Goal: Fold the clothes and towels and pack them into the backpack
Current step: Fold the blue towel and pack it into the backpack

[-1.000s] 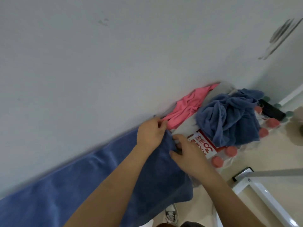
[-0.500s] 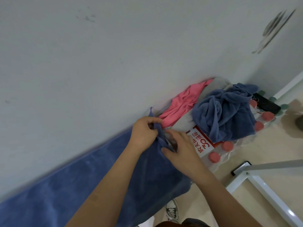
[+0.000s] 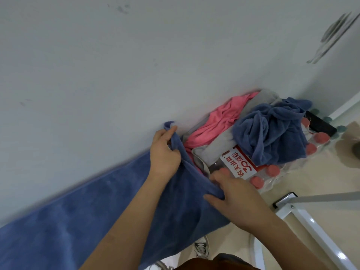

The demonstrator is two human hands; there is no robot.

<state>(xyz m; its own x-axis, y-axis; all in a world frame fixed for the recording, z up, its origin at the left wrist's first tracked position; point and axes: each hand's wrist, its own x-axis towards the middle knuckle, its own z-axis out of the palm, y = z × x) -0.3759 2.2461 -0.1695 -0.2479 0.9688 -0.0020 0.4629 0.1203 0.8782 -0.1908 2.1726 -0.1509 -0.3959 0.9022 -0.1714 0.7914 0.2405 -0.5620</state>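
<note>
The left hand (image 3: 164,154) is pinching a corner of the long blue towel (image 3: 78,221) and holding it up by the wall. The right hand (image 3: 233,199), just below it, is curling round the same edge, probably pulling that end taut to start a fold. Beyond both hands a pink shirt (image 3: 220,121) and a crumpled towel (image 3: 272,133) are waiting on a pack of bottles (image 3: 241,166); no backpack is showing.

Even, soft daylight; slight motion blur; wide-angle tilt, bowed edges.
</note>
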